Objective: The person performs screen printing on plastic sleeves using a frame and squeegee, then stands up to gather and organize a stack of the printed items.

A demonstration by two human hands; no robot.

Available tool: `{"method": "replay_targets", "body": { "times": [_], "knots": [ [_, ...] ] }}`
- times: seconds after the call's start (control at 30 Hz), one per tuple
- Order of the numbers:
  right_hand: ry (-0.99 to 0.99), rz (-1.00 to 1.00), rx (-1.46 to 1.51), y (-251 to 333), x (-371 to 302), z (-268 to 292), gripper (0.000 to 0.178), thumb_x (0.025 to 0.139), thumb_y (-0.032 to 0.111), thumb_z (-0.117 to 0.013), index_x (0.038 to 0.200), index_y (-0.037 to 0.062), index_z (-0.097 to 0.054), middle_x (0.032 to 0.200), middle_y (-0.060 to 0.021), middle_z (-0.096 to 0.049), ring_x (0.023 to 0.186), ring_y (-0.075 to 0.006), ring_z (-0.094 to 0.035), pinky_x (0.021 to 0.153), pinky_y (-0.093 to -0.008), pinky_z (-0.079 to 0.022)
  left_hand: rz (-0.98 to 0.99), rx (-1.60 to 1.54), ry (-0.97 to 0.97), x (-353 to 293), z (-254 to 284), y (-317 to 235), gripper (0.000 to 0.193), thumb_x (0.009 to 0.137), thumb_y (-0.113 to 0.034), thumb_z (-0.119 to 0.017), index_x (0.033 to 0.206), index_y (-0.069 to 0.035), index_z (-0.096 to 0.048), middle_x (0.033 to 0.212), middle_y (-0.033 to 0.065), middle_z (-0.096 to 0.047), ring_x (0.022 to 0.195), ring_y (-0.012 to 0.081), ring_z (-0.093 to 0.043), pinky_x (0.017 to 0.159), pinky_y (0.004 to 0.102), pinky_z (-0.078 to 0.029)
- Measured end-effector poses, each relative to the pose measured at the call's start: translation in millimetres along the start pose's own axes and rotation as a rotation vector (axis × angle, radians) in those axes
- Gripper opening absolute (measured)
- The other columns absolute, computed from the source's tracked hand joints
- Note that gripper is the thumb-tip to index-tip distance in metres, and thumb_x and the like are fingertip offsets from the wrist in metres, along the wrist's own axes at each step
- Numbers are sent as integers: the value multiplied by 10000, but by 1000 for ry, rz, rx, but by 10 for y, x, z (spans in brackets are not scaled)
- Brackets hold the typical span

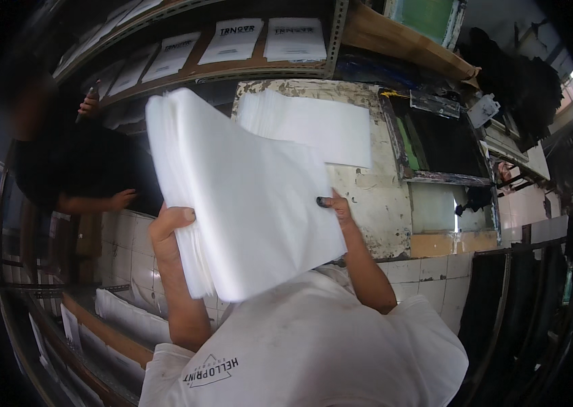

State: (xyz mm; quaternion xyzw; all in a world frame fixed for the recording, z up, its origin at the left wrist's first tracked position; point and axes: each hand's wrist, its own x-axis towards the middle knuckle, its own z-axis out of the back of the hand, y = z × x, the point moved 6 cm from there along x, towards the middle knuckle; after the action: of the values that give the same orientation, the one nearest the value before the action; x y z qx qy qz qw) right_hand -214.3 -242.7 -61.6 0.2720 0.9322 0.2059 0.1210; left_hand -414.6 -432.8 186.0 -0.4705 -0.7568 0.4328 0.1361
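Note:
A thick stack of white, translucent sheets [252, 197], probably plastic bags, is held up in front of my chest. My left hand [170, 227] grips its left edge, thumb on top and fingers hidden beneath. On the right edge my right hand [338, 207] has its dark-stained thumb over the sheets, its other fingers mostly behind them. The stack bends upward along its left side, where the layered edges show. Behind it, a second pile of white sheets [320, 129] lies on the worn, paint-spotted table [368, 203].
Printed white sheets [231, 41] lie on a metal-framed shelf at the back. A dark printing screen frame [442, 142] rests right of the table. At left, a person in dark clothes [90, 163] holds a small object. Racks [517, 292] stand at right, more shelving [96, 325] at lower left.

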Motion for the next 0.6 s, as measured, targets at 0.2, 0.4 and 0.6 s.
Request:
{"method": "replay_targets", "body": {
  "times": [0.2, 0.4, 0.6],
  "knots": [
    [-272, 96, -578, 910, -525, 142, 508, 759, -57, -725, 1243, -84, -573, 1086, -190, -705, 914, -256, -736, 817, -395, -628, 127, 490, -83, 555, 1109, 770, 608, 663, 5, -651, 1263, 64, -580, 1087, 160, -680, 923, 266, -690, 860, 370, -560],
    [-475, -33, -1386, 581, -348, 794, 437, 774, 15, -723, 1195, -55, -629, 1060, -181, -732, 990, -340, -716, 911, -429, -569, 282, 969, -205, 933, 1853, 1997, 532, 642, -67, -732, 1148, 66, -636, 1031, 176, -721, 909, 298, -697, 833, 372, -553],
    [-698, -108, -1991, 337, -258, 708, 379, 780, 120, -714, 1123, -26, -641, 1022, -249, -711, 993, -425, -683, 877, -479, -553, 278, 1529, -361, 958, 1777, 2096, 523, 616, -241, -812, 1021, 60, -673, 1044, 247, -723, 969, 390, -713, 837, 437, -565]
  ]
}}
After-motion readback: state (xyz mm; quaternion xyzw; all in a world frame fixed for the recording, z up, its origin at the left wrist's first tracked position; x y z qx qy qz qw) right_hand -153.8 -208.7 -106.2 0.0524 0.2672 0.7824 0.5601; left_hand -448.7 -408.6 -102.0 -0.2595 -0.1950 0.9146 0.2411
